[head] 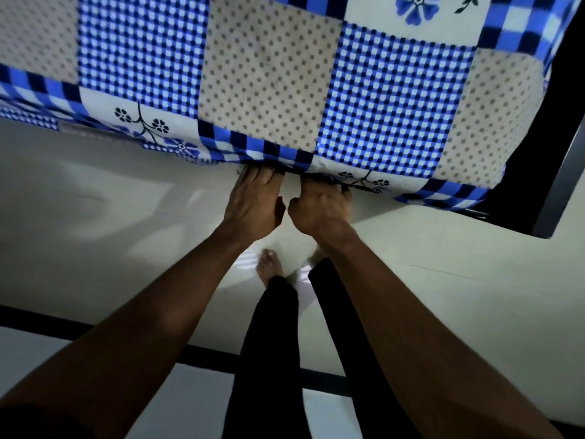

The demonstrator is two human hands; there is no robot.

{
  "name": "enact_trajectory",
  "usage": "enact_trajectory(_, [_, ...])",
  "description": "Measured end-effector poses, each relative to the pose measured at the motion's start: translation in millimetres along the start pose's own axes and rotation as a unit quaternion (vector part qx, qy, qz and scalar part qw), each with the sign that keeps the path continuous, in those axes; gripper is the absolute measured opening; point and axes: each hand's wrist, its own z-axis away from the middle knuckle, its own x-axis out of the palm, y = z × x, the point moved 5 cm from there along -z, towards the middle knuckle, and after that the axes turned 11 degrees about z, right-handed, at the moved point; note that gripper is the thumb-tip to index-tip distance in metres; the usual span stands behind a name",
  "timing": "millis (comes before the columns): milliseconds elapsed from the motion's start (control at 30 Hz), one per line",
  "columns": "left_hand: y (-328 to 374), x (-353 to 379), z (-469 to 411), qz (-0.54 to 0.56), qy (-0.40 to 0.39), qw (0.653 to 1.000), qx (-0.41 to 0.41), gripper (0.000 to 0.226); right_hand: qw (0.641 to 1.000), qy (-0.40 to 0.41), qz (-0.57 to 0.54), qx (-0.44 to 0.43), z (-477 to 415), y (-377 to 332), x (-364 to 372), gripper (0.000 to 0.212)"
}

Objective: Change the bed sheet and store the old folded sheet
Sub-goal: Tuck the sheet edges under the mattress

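Blue-and-white patchwork covers the bed sheet (262,74), with gingham, dotted and flowered squares; it lies over the mattress and its hem hangs down the near side above the pale tiled floor (95,232). At the middle of that hem the left hand (253,201) reaches forward, its fingers (257,176) fairly straight and close together, their tips hidden under the cloth and the thumb held out to the side. Just beside it, almost touching, the right hand (319,207) has its knuckles bent and its fingers hooked into the hem, gripping the edge. Below the hands a bare foot (269,264) and dark trouser legs (269,343) stand on the floor. At far right the dark bed frame (560,191) shows past the sheet's corner.
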Motion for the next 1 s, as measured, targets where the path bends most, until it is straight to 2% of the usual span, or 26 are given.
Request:
enact_trajectory(67, [1.7,1.2,-7.2,-0.004,-0.001,1.0,-0.013,0.063,1.0,0.023,-0.01,0.001,4.3,-3.2,-1.5,0.06])
enact_trajectory(133, [2.7,3.2,-8.0,0.005,-0.02,0.999,-0.027,0.07,0.995,0.083,0.007,-0.046,11.6,-13.0,2.2,0.06])
enact_trajectory(200, [-1.0,1.1,-9.7,0.023,-0.039,0.999,-0.03,0.068,0.995,0.073,0.007,-0.073,9.4,-18.3,15.5,0.063])
enact_trajectory(300, [-13.6,-12.3,-12.0,0.092,-0.026,0.995,0.011,0.048,0.998,0.029,0.044,-0.028,-3.2,-18.1,29.9,0.073])
enact_trajectory(400, [-30.5,-25.4,2.9,0.146,-0.01,0.984,0.102,0.051,0.998,0.038,0.047,0.025,-4.4,-31.3,24.9,0.079])
enact_trajectory(467, [-46.7,-35.2,17.6,0.171,0.01,0.978,0.122,0.053,0.998,0.027,0.02,0.048,-6.8,-36.3,18.4,0.076])
enact_trajectory(500, [-60.4,-41.7,26.2,0.194,0.024,0.975,0.103,0.054,0.998,0.02,0.004,0.057,-9.2,-37.8,15.1,0.074])
enact_trajectory(567, [-104.2,-58.0,45.3,0.266,0.061,0.962,0.004,0.053,0.997,0.013,-0.014,0.072,-12.3,-44.5,7.6,0.072])
enact_trajectory(667, [-180.7,-76.3,76.4,0.387,0.075,0.896,-0.203,0.044,0.996,-0.008,0.005,0.09,-0.6,-68.5,-6.4,0.068])
enact_trajectory(733, [-225.7,-95.1,98.5,0.438,0.064,0.852,-0.28,0.036,0.996,-0.019,0.018,0.082,15.0,-107.8,-11.3,0.057])
enact_trajectory(800, [-259.8,-121.5,118.2,0.453,0.072,0.84,-0.291,0.031,0.998,-0.031,-0.006,0.063,28.2,-152.5,-4.9,0.042])
enact_trajectory(900, [-322.2,-176.3,161.5,0.455,0.114,0.832,-0.297,0.038,0.995,-0.061,-0.076,0.017,21.8,-242.1,20.1,0.012])
enact_trajectory(1000, [-385.1,-220.3,199.4,0.451,0.162,0.813,-0.33,0.037,0.993,-0.08,-0.075,-0.048,0.9,-341.5,28.6,0.015])
